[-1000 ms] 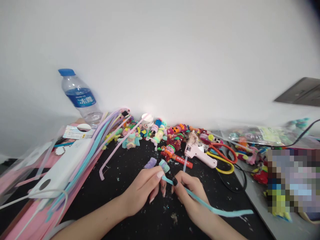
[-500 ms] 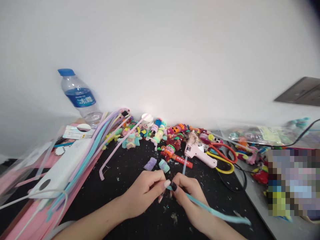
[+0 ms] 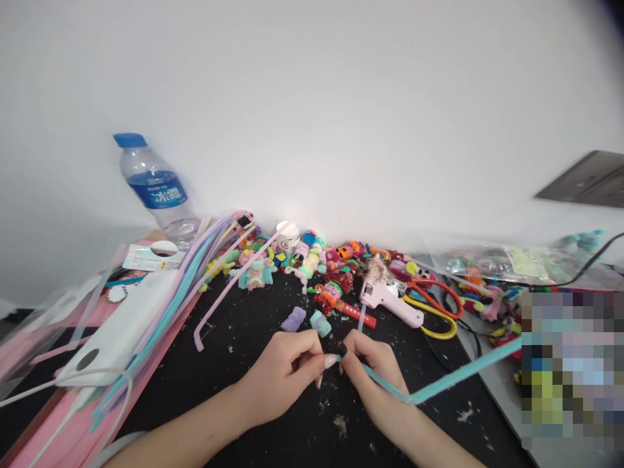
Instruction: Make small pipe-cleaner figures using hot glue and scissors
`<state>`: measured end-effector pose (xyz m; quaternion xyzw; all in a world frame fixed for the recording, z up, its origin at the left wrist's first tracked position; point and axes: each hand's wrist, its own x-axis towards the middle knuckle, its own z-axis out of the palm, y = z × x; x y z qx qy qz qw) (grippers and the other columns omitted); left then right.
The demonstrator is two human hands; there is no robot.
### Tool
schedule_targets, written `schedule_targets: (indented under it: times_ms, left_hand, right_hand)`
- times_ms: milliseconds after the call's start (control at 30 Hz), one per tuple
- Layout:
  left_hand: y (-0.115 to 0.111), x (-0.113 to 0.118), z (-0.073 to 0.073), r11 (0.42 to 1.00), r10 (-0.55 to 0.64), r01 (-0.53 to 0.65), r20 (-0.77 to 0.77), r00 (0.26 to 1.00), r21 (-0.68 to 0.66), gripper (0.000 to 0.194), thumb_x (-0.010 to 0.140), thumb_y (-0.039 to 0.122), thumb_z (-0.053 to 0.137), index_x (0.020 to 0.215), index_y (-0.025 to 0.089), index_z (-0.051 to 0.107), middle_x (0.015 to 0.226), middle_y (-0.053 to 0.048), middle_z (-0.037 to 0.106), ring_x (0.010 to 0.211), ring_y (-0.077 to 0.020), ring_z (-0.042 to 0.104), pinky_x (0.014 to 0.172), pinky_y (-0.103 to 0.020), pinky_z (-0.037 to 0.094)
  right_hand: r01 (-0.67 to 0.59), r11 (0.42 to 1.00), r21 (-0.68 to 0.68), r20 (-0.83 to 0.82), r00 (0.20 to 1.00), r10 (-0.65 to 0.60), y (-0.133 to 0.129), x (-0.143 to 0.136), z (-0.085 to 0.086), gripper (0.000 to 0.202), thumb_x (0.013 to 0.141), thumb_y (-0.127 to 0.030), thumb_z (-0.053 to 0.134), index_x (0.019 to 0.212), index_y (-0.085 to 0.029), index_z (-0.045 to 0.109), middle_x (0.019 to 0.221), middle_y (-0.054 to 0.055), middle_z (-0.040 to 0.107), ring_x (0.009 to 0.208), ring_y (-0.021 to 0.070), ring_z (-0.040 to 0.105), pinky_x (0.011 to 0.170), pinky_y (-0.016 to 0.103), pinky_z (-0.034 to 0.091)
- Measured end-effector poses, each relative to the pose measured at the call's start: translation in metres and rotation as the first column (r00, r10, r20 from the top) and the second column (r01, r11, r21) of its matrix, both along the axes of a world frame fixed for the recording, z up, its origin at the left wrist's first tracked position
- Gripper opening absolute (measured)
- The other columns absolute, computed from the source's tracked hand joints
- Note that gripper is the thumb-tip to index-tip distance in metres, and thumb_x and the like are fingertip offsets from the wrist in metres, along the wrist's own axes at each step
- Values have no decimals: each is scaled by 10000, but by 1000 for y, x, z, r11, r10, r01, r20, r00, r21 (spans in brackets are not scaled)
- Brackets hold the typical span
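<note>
Both hands meet low over the black work surface (image 3: 234, 396). My left hand (image 3: 295, 370) pinches the short end of a light-blue pipe cleaner (image 3: 453, 380) between thumb and finger. Close beside it, my right hand (image 3: 373, 367) grips the same pipe cleaner, whose long free part bends and runs out over the right wrist. Just beyond my fingers lie a purple fuzzy coil (image 3: 294, 319) and a light-blue fuzzy coil (image 3: 320, 323). A pink glue gun (image 3: 392, 304) rests past my right hand, a glue stick poking out of it.
Finished pipe-cleaner figures (image 3: 334, 292) crowd the wall side. Scissors with red and yellow handles (image 3: 441, 305) lie right of the glue gun. Loose pipe cleaners (image 3: 166, 305) are bundled at left, near a water bottle (image 3: 158, 188). A plastic bag (image 3: 492, 263) sits at right.
The pipe cleaner's free end has swung up and to the right, with a sharper bend near the right wrist. My fingertips have drawn slightly apart.
</note>
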<state>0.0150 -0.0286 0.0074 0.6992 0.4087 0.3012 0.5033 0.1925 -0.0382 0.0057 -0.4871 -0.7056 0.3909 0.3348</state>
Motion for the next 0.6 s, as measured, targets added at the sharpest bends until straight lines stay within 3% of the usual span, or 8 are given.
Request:
schedule_targets:
  times_ms: [67,167,300,400,600]
  left_hand:
    - [1,-1,-1,991,-42,58,133,990,-122,367,898,404,382,685,151,542,491,43,452,413,-74,364,441,-215,274]
    - [2,0,-3,947,-67,166,336,939,-276,378,914,435,325,778,141,518,590,11,546,376,-49,342,405,-200,260]
    - [3,1,-7,891,-78,262,443,893,-372,340,889,456,394,796,142,483,664,-22,598,366,-30,366,371,-178,213]
    - [3,1,-7,856,-100,313,462,881,-411,326,856,462,462,777,146,474,628,-15,597,355,-30,370,365,-175,214]
    - [3,1,-1,934,-3,93,254,967,-346,300,854,411,479,698,155,471,563,18,577,361,-42,335,383,-184,252]
  right_hand:
    - [1,1000,-4,-14,1000,-1,1,0,1,294,878,-264,402,595,-187,384,525,-59,335,487,93,315,464,220,246]
    - [-25,1000,-14,-64,998,24,0,-1,5,311,893,-287,396,602,-179,423,526,-49,391,493,95,354,474,216,271]
    - [-101,995,-16,-109,989,99,-4,-2,7,299,909,-266,401,634,-172,467,562,-37,477,520,94,421,507,207,307]
    - [-96,995,4,-80,992,96,-5,0,6,297,905,-265,405,624,-176,433,553,-45,432,505,90,387,489,209,290]
    - [-45,998,50,-6,999,45,-3,0,2,284,893,-241,399,616,-188,369,540,-58,347,485,85,323,460,212,254]
